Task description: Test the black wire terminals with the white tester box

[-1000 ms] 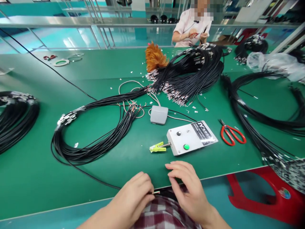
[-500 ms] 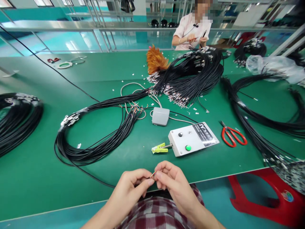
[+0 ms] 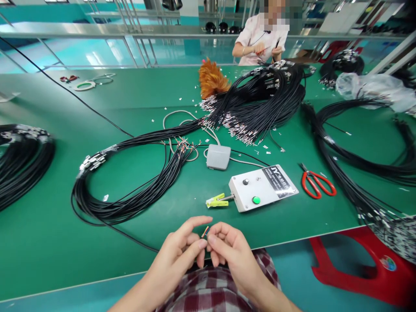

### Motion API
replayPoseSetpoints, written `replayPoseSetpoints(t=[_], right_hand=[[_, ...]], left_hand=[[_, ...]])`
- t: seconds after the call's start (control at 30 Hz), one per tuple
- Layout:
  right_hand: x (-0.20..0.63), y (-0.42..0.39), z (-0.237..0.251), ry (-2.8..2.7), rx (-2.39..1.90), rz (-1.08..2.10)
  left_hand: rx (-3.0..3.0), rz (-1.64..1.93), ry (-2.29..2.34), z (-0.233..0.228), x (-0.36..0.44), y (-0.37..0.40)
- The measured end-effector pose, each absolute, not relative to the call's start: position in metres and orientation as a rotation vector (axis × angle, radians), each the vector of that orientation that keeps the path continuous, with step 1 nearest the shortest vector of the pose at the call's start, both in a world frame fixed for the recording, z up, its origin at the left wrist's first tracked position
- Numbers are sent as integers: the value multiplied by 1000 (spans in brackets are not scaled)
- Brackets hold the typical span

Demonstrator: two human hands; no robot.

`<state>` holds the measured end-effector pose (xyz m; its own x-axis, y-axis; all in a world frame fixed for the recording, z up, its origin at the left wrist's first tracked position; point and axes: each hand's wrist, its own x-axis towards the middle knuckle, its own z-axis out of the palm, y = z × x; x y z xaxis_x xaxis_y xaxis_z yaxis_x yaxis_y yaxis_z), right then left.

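Both hands meet at the near edge of the green tabletop point(image 3: 48, 242), just above the person's plaid lap. Left hand point(image 3: 182, 255) and right hand point(image 3: 227, 251) touch at the fingertips, each pinching the same wire end point(image 3: 205, 231). Its short coloured tips (red, yellow, blue) stick up between the two thumbs. The black cable point(image 3: 130, 236) it belongs to runs left from under the left hand along the tabletop toward the loose cable coil point(image 3: 123, 203).

Ahead of the hands:
- white control box point(image 3: 263, 187) with a black knob and a green button, label on its right end, lying at an angle
- yellow-green clip point(image 3: 216, 200) on a short probe at the box's left end, touching the tabletop
- grey foot pedal point(image 3: 218, 157) behind the box, pale cord looping off to the left
- red scissors point(image 3: 316, 182) right of the box, lying flat, blades shut
- big heap of black cables point(image 3: 260, 104) with bare metal ends farther back, an orange feather duster point(image 3: 211, 80) at its left edge
- more black coils at the far left point(image 3: 22, 156) and right point(image 3: 357, 160) edges
- small white offcuts scattered around the pedal and heap

Red stool point(image 3: 364, 268) sits below the tabletop edge at right. A co-worker point(image 3: 260, 39) sits across the tabletop, both hands up at chest height on something small; can't tell what.
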<state>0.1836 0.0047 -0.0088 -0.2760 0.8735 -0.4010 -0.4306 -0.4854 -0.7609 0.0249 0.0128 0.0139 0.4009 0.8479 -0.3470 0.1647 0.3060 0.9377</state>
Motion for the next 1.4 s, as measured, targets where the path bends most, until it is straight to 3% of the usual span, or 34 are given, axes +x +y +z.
replayPoseSetpoints(t=[0.5, 0.6, 0.73, 0.93, 1.03, 1.2, 1.4], right_hand=[[196, 3, -3, -1104, -1202, 1704], [203, 6, 0, -1305, -1284, 1506], [207, 13, 6, -1769, -1348, 989], [209, 28, 5, -2386, -993, 300], [219, 39, 13, -2472, -1010, 185], [230, 73, 32, -2522, -1293, -19], [223, 97, 30, -2740, -1394, 5]], left_hand=[[901, 828, 1240, 15, 33, 20], [873, 794, 1257, 17, 33, 23], [872, 761, 1240, 15, 29, 27], [1436, 770, 1220, 8, 23, 22], [1698, 868, 1216, 5, 24, 23], [1334, 837, 1373, 7, 28, 44], [1211, 858, 1382, 7, 36, 65]])
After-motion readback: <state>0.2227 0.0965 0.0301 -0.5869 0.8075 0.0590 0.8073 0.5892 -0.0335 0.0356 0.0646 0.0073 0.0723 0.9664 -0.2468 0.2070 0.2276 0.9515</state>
